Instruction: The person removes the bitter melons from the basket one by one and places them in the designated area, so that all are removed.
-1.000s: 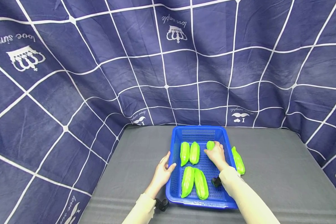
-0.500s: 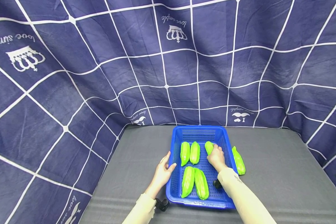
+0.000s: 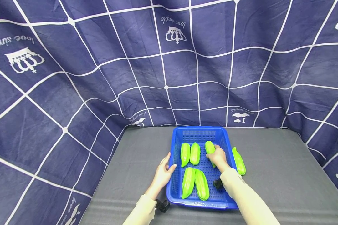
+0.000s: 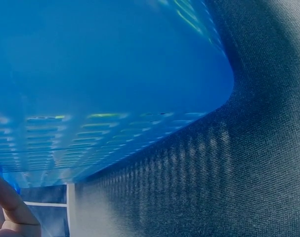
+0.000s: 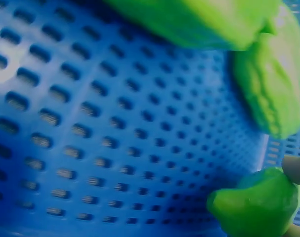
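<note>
Two green vegetables (image 3: 188, 183) are lying by the blue basket's (image 3: 202, 204) near edge; the left hand (image 3: 163, 172) is resting unclenched at the left edge. One loose vegetable (image 3: 239, 161) is lying outside the right edge. Toward the far right corner, the right hand (image 3: 218, 157) is grasping another vegetable (image 3: 209, 147); a second pair (image 3: 185, 154) is lying left.

An elongated, glossy green vegetable (image 3: 209, 147) is lying lengthwise in the right hand's (image 3: 218, 157) grip, inside a perforated blue plastic basket (image 3: 207, 166) sitting beside the left hand (image 3: 162, 174).
</note>
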`<state>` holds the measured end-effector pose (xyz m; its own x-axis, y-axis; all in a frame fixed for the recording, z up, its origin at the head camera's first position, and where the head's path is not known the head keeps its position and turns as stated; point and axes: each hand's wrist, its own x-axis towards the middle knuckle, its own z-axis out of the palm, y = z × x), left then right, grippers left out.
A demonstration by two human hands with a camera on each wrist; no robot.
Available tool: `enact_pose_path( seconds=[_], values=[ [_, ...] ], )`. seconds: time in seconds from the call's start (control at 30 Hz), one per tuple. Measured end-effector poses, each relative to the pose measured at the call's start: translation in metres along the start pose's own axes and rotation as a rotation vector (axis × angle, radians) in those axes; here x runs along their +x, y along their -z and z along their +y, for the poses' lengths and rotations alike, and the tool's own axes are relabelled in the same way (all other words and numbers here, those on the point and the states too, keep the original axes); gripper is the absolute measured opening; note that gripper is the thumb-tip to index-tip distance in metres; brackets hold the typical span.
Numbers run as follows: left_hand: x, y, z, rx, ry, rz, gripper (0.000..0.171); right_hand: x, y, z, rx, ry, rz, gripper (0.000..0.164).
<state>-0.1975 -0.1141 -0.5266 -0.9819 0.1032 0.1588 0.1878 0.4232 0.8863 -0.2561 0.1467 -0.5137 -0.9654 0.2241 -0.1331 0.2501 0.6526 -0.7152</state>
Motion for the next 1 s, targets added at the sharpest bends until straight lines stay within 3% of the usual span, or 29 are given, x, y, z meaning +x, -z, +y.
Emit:
enact_pose_path(
  seconds=[0.47, 0.73, 1.0],
  values=[
    [0.001, 0.0, 0.002, 0.008, 0.015, 0.0, 0.061, 0.004, 0.026, -0.014, 0.215, -0.064, -0.072, 0.074],
    [0.004, 0.0, 0.001, 0.032, 0.016, 0.017, 0.06, 0.001, 0.064, -0.019, 0.275, 0.042, -0.084, 0.077],
    [0.004, 0.0, 0.004, 0.064, 0.044, 0.021, 0.06, -0.008, 0.107, -0.004, 0.263, 0.117, -0.094, 0.079]
  ],
)
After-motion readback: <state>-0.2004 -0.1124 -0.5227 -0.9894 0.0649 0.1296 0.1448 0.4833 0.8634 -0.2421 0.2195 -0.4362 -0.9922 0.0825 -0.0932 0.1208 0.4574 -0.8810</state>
